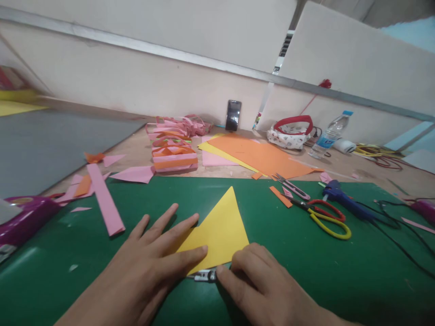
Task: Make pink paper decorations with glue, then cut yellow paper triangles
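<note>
A yellow paper piece [220, 231] with a pointed top lies on the green cutting mat [142, 192]. My left hand [163, 253] rests over its left side, fingers spread, the thumb pressing on the paper. At the paper's lower edge, my right hand [261, 280] is closed around a utility knife [204, 275]. Its metal head points left, toward the left hand; the handle is mostly hidden in my fingers.
Right of the paper lie scissors [326, 217], thread snips [294, 186] and a blue glue gun [343, 199] with a cord. A folded pink strip [105, 199] is left. Behind are orange sheets [268, 156], a phone [233, 115] and a bottle [329, 136].
</note>
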Tool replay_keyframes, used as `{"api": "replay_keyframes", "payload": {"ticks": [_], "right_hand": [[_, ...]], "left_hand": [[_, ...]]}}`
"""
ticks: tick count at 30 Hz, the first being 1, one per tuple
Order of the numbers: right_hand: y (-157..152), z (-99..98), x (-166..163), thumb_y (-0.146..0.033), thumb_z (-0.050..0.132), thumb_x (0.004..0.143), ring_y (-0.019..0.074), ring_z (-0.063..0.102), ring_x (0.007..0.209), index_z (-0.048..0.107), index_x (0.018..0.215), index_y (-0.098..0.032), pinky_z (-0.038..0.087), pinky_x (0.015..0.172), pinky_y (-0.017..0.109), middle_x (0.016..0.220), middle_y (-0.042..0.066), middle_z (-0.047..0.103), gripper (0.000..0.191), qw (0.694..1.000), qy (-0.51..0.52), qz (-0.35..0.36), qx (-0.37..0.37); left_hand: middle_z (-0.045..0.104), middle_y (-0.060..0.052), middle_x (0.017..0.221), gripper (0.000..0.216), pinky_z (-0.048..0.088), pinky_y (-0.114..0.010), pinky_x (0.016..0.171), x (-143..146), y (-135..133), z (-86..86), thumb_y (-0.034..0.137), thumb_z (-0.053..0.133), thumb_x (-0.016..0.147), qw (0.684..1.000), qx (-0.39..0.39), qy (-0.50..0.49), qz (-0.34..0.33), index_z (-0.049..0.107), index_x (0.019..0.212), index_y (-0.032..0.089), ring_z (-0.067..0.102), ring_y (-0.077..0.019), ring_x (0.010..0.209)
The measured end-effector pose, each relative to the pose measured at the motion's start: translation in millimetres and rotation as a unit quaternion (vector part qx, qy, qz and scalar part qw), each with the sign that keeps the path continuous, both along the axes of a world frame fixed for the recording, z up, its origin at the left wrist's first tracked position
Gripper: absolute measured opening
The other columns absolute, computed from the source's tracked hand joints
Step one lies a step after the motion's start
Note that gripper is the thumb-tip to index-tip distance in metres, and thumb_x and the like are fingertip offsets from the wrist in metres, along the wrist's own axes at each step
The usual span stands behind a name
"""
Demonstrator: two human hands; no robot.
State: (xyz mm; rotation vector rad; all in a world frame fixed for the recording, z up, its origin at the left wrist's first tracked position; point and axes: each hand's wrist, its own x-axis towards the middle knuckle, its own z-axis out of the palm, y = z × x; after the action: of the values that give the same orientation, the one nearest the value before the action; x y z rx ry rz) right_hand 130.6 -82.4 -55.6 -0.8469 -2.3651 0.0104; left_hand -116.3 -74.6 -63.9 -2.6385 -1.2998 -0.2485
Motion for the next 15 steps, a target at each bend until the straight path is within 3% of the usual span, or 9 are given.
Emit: {"api": "replay_keyframes", "payload": {"ticks": [3,8,12,15], "right_hand": [[2,11.8,-1,-0.018,0.032,0.099,0.0153,0.047,0.066,0.064,0.092,-0.012,0.041,0.062,0.027,0.068,0.004,0.056,0.034,0.997,-0.060,0.046,0.026],[0,7.4,0,-0.023,0.034,0.099,0.0144,0.050,0.066,0.063,0.084,-0.019,0.040,0.057,0.024,0.068,0.002,0.055,0.033,0.999,-0.034,-0.009,-0.023],[1,9.8,5,-0.023,0.037,0.098,0.0158,0.054,0.069,0.062,0.103,-0.018,0.044,0.062,0.027,0.075,0.004,0.060,0.026,0.997,-0.062,0.043,-0.021],[2,12.4,5,-0.026,0.044,0.096,0.0147,0.056,0.068,0.061,0.089,-0.021,0.046,0.060,0.026,0.073,0.002,0.061,0.019,0.993,-0.041,0.002,-0.107]], "left_hand": [[0.025,0.009,0.152,0.053,0.044,-0.067,0.089,-2,0,-0.5,0.030,0.043,0.089,1.000,0.001,-0.001,-0.005,0.032,0.132,0.058,0.027,-0.0382,0.136],[0.022,0.006,0.155,0.056,0.042,-0.067,0.091,-10,1,8.2,0.023,0.035,0.088,0.997,-0.026,-0.075,-0.021,0.029,0.138,0.049,0.022,-0.0366,0.139],[0.022,0.013,0.154,0.052,0.040,-0.062,0.098,-20,0,23.2,0.019,0.033,0.090,0.991,-0.035,-0.129,0.000,0.044,0.126,0.055,0.020,-0.0316,0.141],[0.030,0.012,0.151,0.045,0.040,-0.062,0.096,-26,0,30.9,0.024,0.040,0.089,0.991,-0.088,-0.102,-0.008,0.053,0.116,0.057,0.026,-0.0327,0.138]]}}
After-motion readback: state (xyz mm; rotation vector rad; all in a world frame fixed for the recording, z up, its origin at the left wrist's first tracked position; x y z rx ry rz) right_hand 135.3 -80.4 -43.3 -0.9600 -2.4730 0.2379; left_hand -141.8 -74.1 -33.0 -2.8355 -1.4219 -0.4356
